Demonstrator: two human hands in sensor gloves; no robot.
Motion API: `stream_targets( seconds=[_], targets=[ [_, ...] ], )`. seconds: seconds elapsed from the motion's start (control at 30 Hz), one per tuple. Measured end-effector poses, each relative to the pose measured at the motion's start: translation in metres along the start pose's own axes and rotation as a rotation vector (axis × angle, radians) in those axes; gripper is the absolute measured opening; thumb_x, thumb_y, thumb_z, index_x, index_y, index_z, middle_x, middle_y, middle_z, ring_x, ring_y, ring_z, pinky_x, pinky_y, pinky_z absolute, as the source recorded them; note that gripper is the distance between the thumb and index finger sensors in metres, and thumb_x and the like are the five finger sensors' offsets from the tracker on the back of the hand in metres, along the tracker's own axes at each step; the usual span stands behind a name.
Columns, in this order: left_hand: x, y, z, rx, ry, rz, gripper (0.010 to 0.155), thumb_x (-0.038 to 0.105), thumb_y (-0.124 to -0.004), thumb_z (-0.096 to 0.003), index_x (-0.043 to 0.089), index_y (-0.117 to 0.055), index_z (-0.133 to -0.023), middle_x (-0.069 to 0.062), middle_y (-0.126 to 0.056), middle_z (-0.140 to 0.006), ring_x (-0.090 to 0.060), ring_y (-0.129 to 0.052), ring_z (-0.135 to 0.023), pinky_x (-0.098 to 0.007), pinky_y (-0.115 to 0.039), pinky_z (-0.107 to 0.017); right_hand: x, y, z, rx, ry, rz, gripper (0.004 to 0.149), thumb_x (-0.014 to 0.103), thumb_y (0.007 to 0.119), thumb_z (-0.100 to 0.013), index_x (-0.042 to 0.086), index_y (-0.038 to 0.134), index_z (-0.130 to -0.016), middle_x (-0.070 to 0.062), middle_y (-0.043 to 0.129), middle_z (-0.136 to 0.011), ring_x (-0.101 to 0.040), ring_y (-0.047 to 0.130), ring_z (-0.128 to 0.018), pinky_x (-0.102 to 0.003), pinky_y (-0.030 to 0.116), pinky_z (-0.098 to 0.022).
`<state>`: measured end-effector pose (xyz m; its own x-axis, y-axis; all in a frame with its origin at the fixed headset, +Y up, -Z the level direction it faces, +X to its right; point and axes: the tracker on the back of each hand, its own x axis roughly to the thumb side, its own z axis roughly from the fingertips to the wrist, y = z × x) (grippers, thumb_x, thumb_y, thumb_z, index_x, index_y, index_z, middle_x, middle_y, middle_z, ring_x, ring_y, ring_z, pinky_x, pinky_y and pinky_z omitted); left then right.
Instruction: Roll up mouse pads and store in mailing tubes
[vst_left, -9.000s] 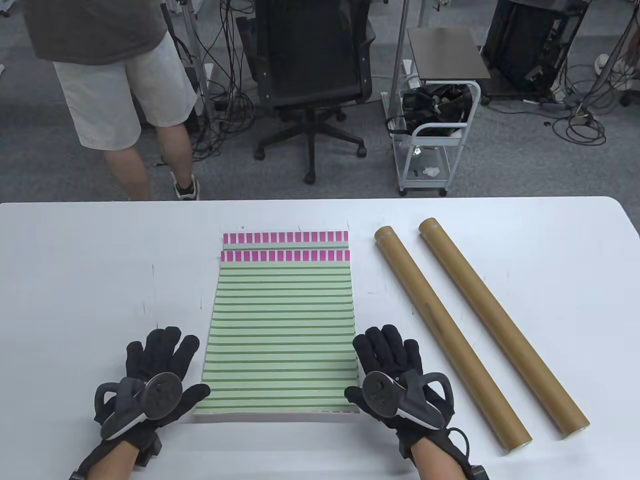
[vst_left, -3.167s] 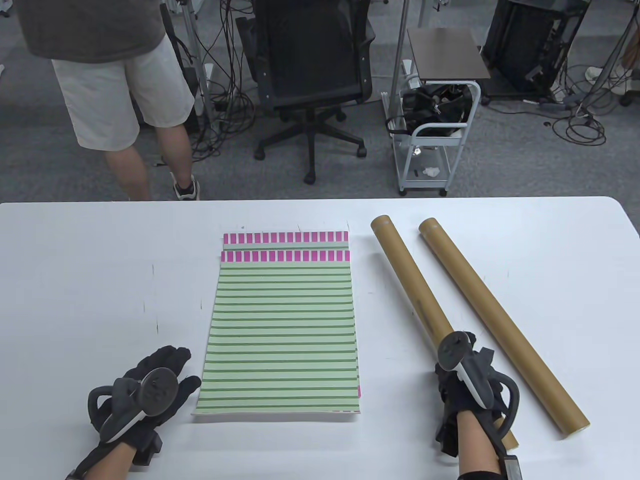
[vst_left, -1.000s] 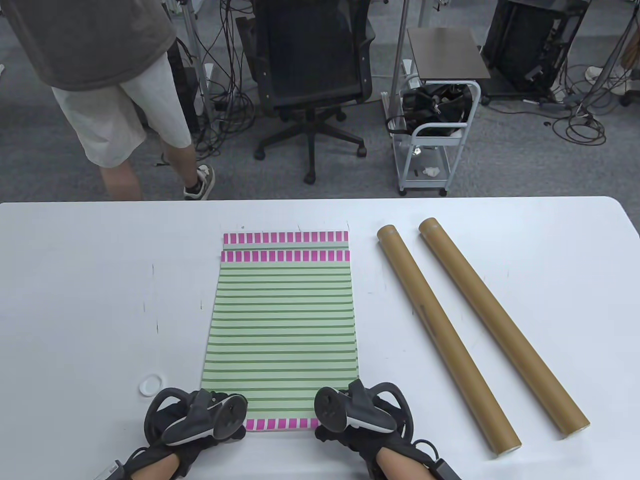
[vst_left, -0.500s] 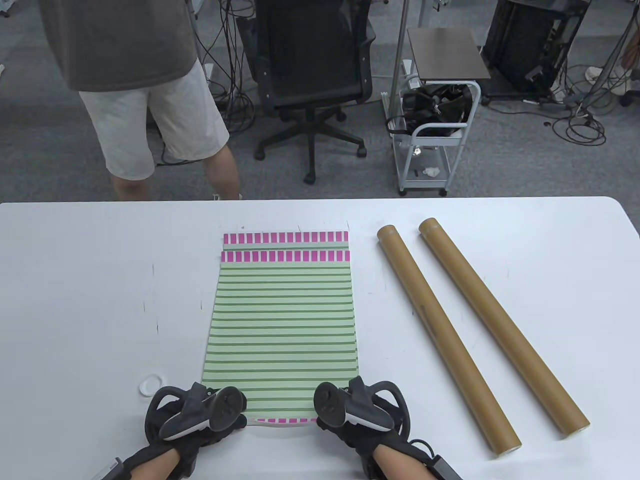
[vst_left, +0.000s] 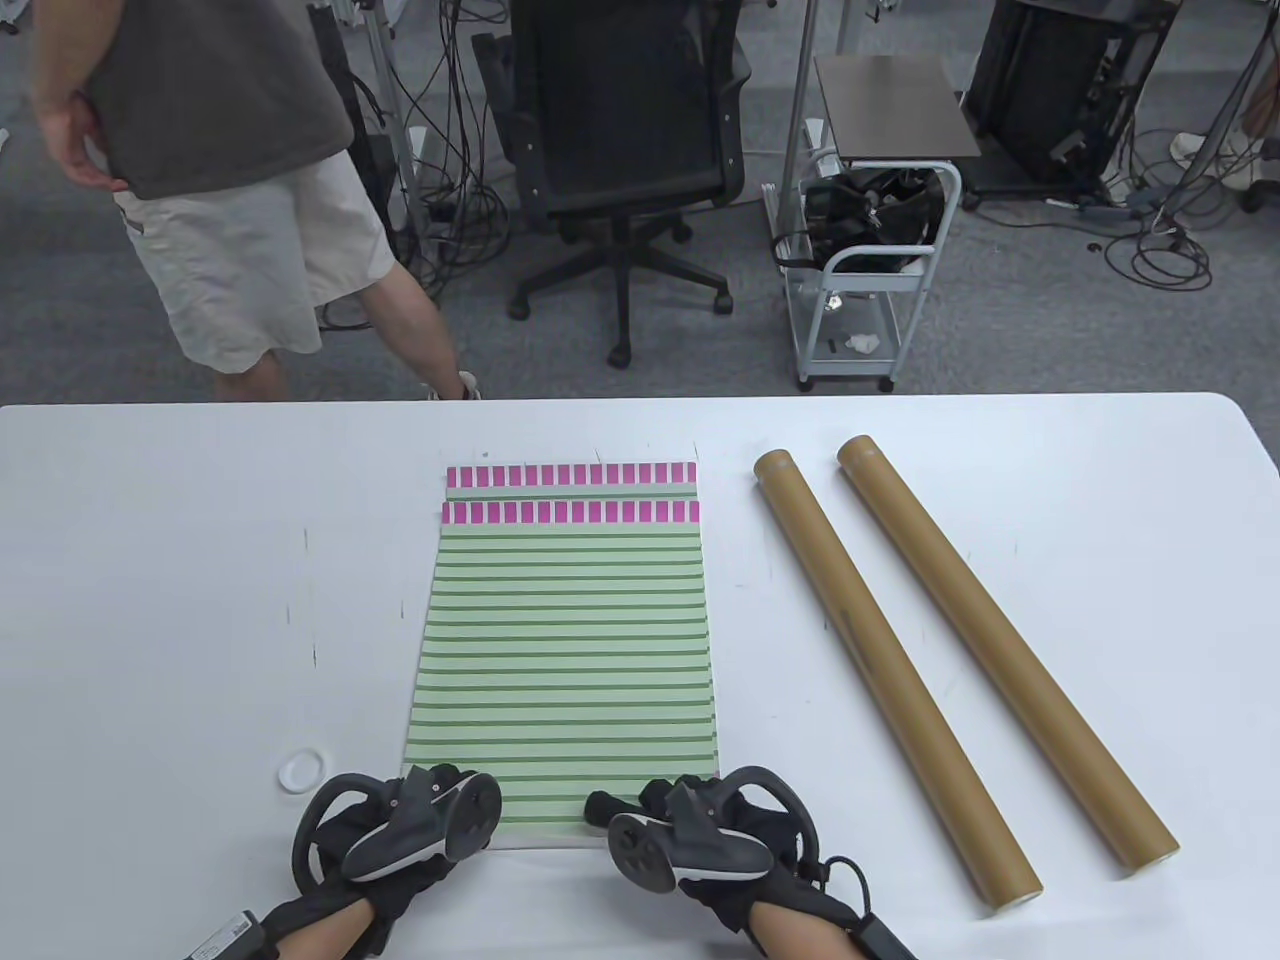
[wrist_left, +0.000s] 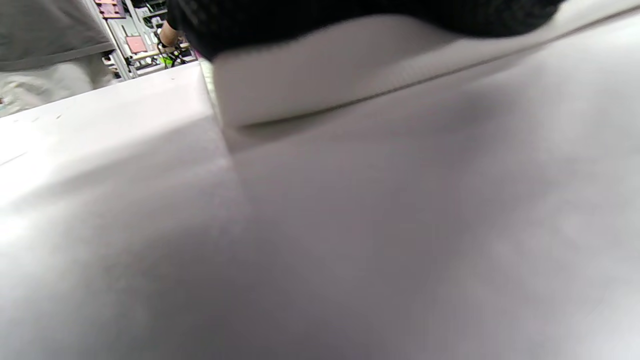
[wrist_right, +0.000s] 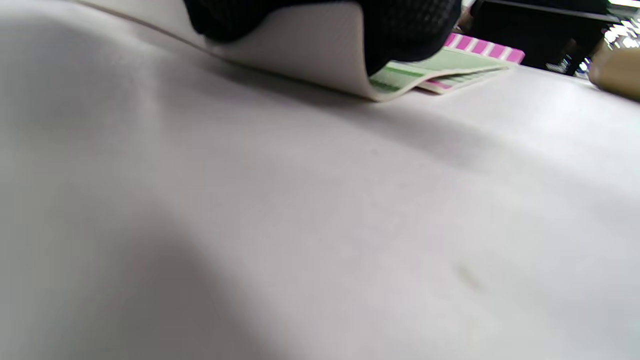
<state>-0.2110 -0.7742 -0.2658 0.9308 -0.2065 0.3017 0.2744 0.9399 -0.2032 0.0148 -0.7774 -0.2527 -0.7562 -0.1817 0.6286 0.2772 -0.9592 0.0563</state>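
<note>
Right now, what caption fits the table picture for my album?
Two gloved hands curl the near edge of a striped mouse pad beside two cardboard tubes.

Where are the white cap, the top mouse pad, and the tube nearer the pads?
white cap (vst_left: 300, 771), table view, its ring rim
top mouse pad (vst_left: 565, 640), table view, striped middle
nearer tube (vst_left: 880, 660), table view, mid-length of its side

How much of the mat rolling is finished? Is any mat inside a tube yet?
No mat is in a tube yet. One cap lies off on the table, so a tube looks opened. Right now the left hand and right hand curl up the near edge of the top striped mat. Left to do: finish that roll, slide it into a tube, then roll the second mat for the other tube.
</note>
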Motion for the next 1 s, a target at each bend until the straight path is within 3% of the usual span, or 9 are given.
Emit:
stream_targets(
  seconds=[0.07, 0.13, 0.27, 0.37, 0.47, 0.53, 0.67, 0.83, 1.0],
  targets=[
    [0.007, 0.000, -0.001, -0.018, -0.027, -0.037, 0.061, 0.046, -0.064, -0.0406, 0.042, -0.044, -0.098, 0.000, -0.053, -0.103, -0.020, -0.081, -0.078, -0.024, -0.077, -0.060, 0.006, 0.002, 0.001, -0.013, -0.032, 0.077, 0.071, 0.023, 0.059, -0.052, 0.059, 0.009, -0.088, 0.006, 0.064, -0.087, -0.023, 0.079, -0.062, -0.033, 0.071, -0.052],
    [0.012, 0.003, -0.002, -0.011, -0.047, -0.078, 0.069, 0.044, -0.064, -0.0413, 0.047, -0.025, -0.098, -0.004, -0.029, -0.108, -0.023, -0.059, -0.100, -0.029, -0.069, -0.072, 0.011, 0.004, 0.001, 0.004, -0.048, 0.139, 0.069, 0.020, 0.057, -0.053, 0.060, 0.015, -0.088, 0.006, 0.054, -0.095, -0.023, 0.077, -0.063, -0.032, 0.070, -0.053],
    [0.020, 0.002, 0.004, 0.025, -0.134, -0.125, 0.073, 0.038, -0.065, -0.0449, 0.058, -0.010, -0.088, 0.006, -0.013, -0.108, -0.018, -0.043, -0.103, -0.027, -0.056, -0.080, 0.010, 0.002, -0.001, 0.000, -0.031, 0.120, 0.062, 0.022, 0.058, -0.052, 0.058, 0.027, -0.092, 0.008, 0.058, -0.093, -0.022, 0.079, -0.061, -0.032, 0.072, -0.051],
    [0.032, 0.003, 0.012, 0.092, -0.249, -0.230, 0.062, 0.031, -0.067, -0.0463, 0.064, -0.034, -0.087, 0.013, -0.032, -0.102, -0.005, -0.059, -0.087, -0.020, -0.065, -0.072, 0.007, -0.004, -0.005, 0.026, -0.009, 0.034, 0.058, 0.022, 0.060, -0.051, 0.055, 0.037, -0.093, 0.005, 0.062, -0.092, -0.024, 0.081, -0.060, -0.034, 0.074, -0.049],
    [0.036, 0.005, 0.020, 0.206, -0.286, -0.272, 0.056, 0.031, -0.074, -0.0447, 0.057, -0.046, -0.086, 0.018, -0.051, -0.093, 0.002, -0.073, -0.073, -0.014, -0.076, -0.058, 0.007, -0.008, -0.008, 0.062, -0.015, -0.015, 0.053, 0.029, 0.064, -0.051, 0.051, 0.042, -0.094, 0.002, 0.066, -0.087, -0.023, 0.084, -0.056, -0.033, 0.077, -0.045],
    [0.037, 0.004, 0.021, 0.213, -0.306, -0.290, 0.050, 0.032, -0.076, -0.0440, 0.050, -0.056, -0.086, 0.019, -0.064, -0.088, 0.001, -0.081, -0.067, -0.014, -0.081, -0.053, 0.005, -0.007, -0.008, 0.083, -0.012, -0.065, 0.054, 0.038, 0.068, -0.049, 0.049, 0.043, -0.095, 0.002, 0.069, -0.082, -0.022, 0.083, -0.052, -0.033, 0.076, -0.041],
    [0.027, 0.011, 0.018, 0.163, -0.296, -0.079, 0.050, 0.050, -0.078, -0.0365, 0.043, -0.073, -0.086, 0.014, -0.084, -0.086, -0.010, -0.094, -0.068, -0.017, -0.088, -0.048, -0.001, -0.007, -0.008, 0.081, -0.004, -0.107, 0.055, 0.039, 0.070, -0.047, 0.049, 0.045, -0.095, 0.005, 0.071, -0.078, -0.021, 0.084, -0.049, -0.032, 0.077, -0.040],
    [0.032, 0.011, 0.009, 0.195, -0.240, -0.132, 0.052, 0.053, -0.080, -0.0300, 0.045, -0.075, -0.081, 0.016, -0.089, -0.077, -0.006, -0.099, -0.060, -0.016, -0.090, -0.044, -0.001, -0.011, -0.011, 0.109, -0.019, -0.068, 0.060, 0.048, 0.070, -0.042, 0.047, 0.045, -0.097, 0.005, 0.072, -0.079, -0.023, 0.086, -0.053, -0.034, 0.079, -0.042],
    [0.034, 0.012, 0.003, 0.174, -0.206, -0.137, 0.047, 0.052, -0.077, -0.0319, 0.047, -0.073, -0.079, 0.017, -0.090, -0.073, -0.004, -0.099, -0.054, -0.014, -0.089, -0.040, -0.005, -0.009, -0.013, 0.076, -0.009, -0.154, 0.058, 0.043, 0.075, -0.041, 0.047, 0.052, -0.094, 0.004, 0.076, -0.074, -0.024, 0.086, -0.050, -0.034, 0.078, -0.040]
  ],
)
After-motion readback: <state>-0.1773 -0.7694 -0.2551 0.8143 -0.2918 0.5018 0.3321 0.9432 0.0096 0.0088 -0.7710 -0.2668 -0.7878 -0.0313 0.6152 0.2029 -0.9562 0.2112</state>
